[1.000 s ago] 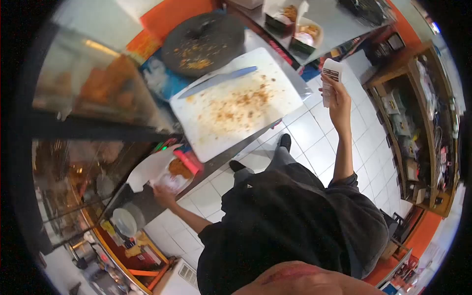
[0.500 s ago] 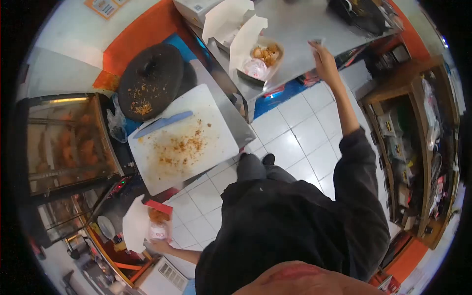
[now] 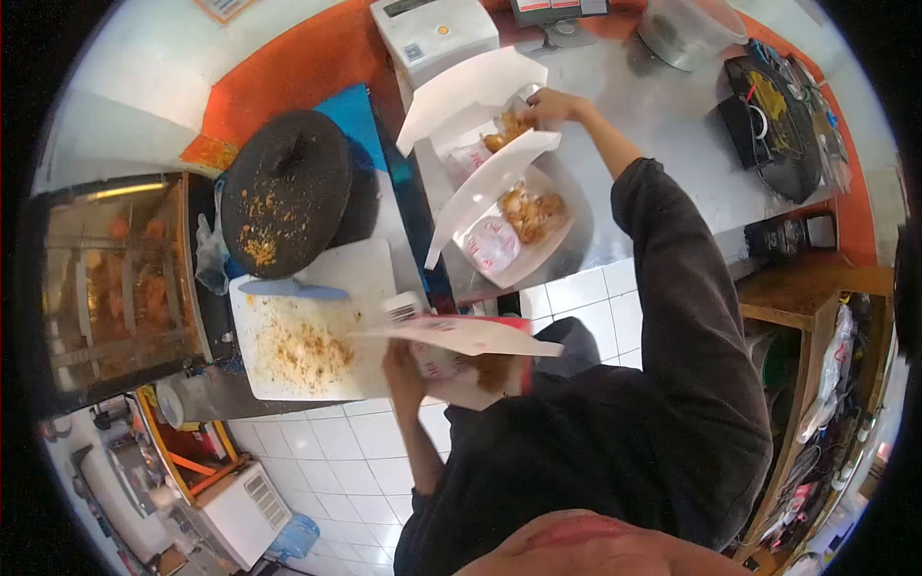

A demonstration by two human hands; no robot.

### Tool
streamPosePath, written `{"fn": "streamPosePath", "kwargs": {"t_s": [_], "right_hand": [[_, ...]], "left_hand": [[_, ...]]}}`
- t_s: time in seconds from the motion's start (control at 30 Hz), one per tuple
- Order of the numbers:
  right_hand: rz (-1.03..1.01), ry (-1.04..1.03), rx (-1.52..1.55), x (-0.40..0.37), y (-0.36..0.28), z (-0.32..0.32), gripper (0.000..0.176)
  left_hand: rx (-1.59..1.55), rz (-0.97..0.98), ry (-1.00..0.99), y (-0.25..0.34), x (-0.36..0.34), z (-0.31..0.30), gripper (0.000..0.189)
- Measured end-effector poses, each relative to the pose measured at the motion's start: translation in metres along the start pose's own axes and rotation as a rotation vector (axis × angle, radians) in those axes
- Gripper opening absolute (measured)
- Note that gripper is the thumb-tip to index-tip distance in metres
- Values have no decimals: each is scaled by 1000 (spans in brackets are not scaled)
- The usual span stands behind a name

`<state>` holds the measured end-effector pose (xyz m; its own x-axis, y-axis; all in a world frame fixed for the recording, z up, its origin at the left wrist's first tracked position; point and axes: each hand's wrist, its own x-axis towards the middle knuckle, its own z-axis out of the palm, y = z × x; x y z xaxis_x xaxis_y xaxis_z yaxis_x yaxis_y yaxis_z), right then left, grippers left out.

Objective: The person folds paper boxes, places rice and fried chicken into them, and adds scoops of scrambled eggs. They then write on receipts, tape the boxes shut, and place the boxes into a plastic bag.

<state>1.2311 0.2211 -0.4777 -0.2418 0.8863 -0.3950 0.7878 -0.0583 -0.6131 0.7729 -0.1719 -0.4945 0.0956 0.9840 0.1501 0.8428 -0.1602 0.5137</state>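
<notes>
My left hand grips an open takeaway box in front of my torso; a white wrapped item and brown fried food show inside, partly behind its lid. My right hand is at the far open box on the metal counter, fingers closed on a small clear packet above the fried food. Nearer to me on the counter stands another open box, holding a wrapped item and fried pieces.
A crumb-covered cutting board with a blue knife lies at left, beside a dark round stone slab. A glass food cabinet stands far left. Behind are a white machine, a clear tub and a black bag.
My left hand has brought its box from the lower left to the front of my torso. My right hand has moved left to the far box. The view has shifted.
</notes>
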Motion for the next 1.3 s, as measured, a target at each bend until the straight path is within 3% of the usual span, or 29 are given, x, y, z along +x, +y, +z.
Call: {"fn": "streamPosePath", "kwargs": {"t_s": [0.03,0.07,0.17,0.4,0.6,0.67,0.8,0.9,1.0,1.07,1.13,1.17,1.2,1.23,1.3], "right_hand": [[-1,11,-145,8,1,3,46],[-150,41,-204,-1,-3,1,41],[-275,65,-143,1,15,1,36],[-327,132,41,-10,78,-9,28],[-340,143,48,-41,206,-93,29],[-205,59,-7,-62,243,-141,29],[-309,-3,-31,-87,347,-217,28],[-179,63,61,-126,369,-255,30],[-162,-130,57,-132,392,-287,38],[-141,-55,26,-143,401,-308,44],[-207,192,-68,-149,428,-320,55],[-129,388,2,-175,410,-324,48],[-275,654,-193,-197,403,-331,37],[-273,807,-173,-230,372,-336,31],[-265,1000,85,-283,347,-328,34]], "left_hand": [[-490,-433,-82,58,37,-4,30],[-579,-418,-136,70,51,10,30],[-705,-389,-224,100,72,45,30],[-626,-447,-188,183,89,97,31],[-627,-444,-187,287,120,170,31],[-643,-396,-226,317,142,200,32],[-689,-312,-322,366,186,264,32],[-714,-294,-367,385,200,302,33],[-696,-319,-312,369,192,303,33],[-745,-322,-101,341,175,293,33],[-1063,-171,339,306,165,293,34],[-1078,-104,511,293,164,295,34],[-664,-408,289,319,185,264,36],[-223,-675,73,351,207,229,38],[-137,-621,144,349,215,238,38]]}}
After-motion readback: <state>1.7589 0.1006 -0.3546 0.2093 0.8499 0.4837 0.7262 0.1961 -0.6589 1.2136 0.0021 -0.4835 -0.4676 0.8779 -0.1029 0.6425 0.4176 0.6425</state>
